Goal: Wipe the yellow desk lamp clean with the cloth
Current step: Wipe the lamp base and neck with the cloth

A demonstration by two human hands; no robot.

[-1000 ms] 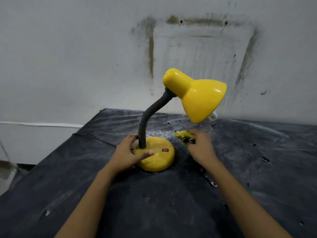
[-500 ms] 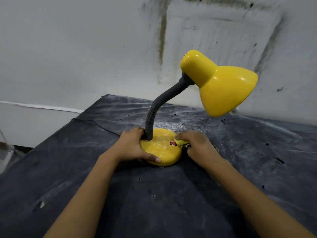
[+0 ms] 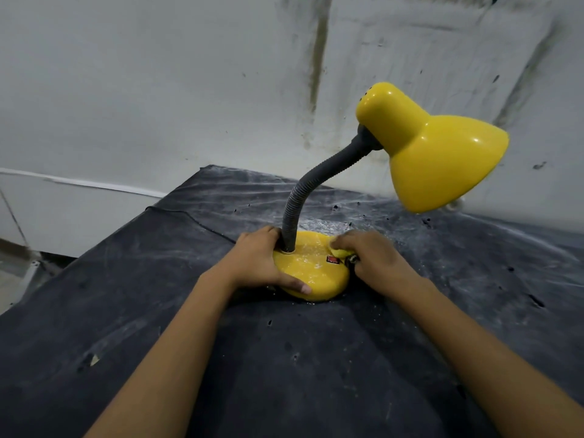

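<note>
Your left hand [image 3: 259,263] grips the round base [image 3: 311,275] of the yellow desk lamp [image 3: 319,178], thumb laid along the front rim, fingers curled away behind the grey bendy neck [image 3: 291,213], where they drop out of sight. Your right hand [image 3: 376,257] is closed over a small yellow cloth [image 3: 338,252], pressing it to the right edge of the base, just beside the red switch [image 3: 331,259]. Only a crumpled corner of the cloth shows past your fingers, and its colour runs into the lamp's, so its outline is hard to trace. Something small, dark and glinting [image 3: 351,259] pokes out under that hand; you cannot tell what it is.

You have the lamp standing upright on a table draped in a dark, scuffed sheet [image 3: 284,358], towards the far end near a stained white wall [image 3: 158,90]. The base glistens on top. Its shade [image 3: 442,159] tilts down to the right, mouth turned away, so the bulb is hidden but for a pale sliver [image 3: 455,205] at the lower rim. A thin dark cable [image 3: 189,216] runs from behind your left hand towards the table's left edge; where it joins the lamp is covered. Both your forearms are cut off at the bottom of the frame, as is the table's right side.
</note>
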